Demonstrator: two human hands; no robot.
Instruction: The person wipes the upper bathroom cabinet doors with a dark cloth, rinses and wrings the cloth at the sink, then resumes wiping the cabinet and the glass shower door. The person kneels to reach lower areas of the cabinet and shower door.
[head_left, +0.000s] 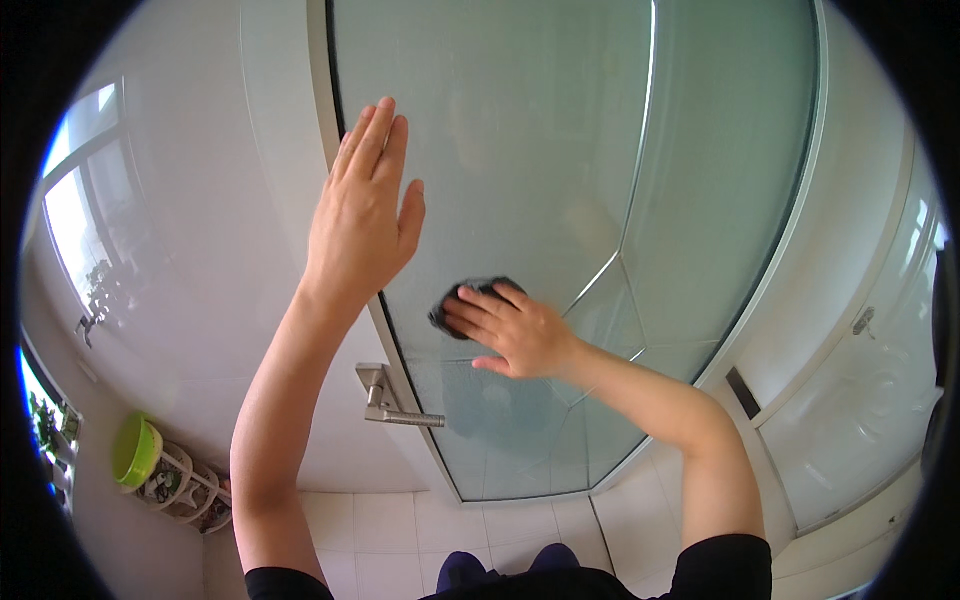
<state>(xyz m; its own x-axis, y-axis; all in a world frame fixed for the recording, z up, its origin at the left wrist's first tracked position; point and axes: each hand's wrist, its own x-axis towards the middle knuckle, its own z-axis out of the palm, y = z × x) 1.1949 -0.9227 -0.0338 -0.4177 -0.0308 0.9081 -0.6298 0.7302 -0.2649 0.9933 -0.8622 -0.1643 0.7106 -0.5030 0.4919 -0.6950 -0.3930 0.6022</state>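
A glass door panel (517, 172) in a metal frame stands before me. My right hand (517, 330) presses a dark cloth (491, 287) flat against the lower half of the glass, its fingers spread over the cloth and slightly blurred. Higher up, my left hand (367, 191) lies with straight fingers at the door's left edge, over the frame and the glass. Nothing is visible in it; its palm is hidden from me. Below the left forearm, a metal lever handle (405, 418) juts from the door frame.
At the lower left stands a tiered plastic rack (176, 491) with a green basin (137, 452) on top. To the right is a white bathtub (832, 450). Light floor tiles (386, 521) run beneath the door, near my feet (461, 571). A shiny wall (195, 247) reflects a window.
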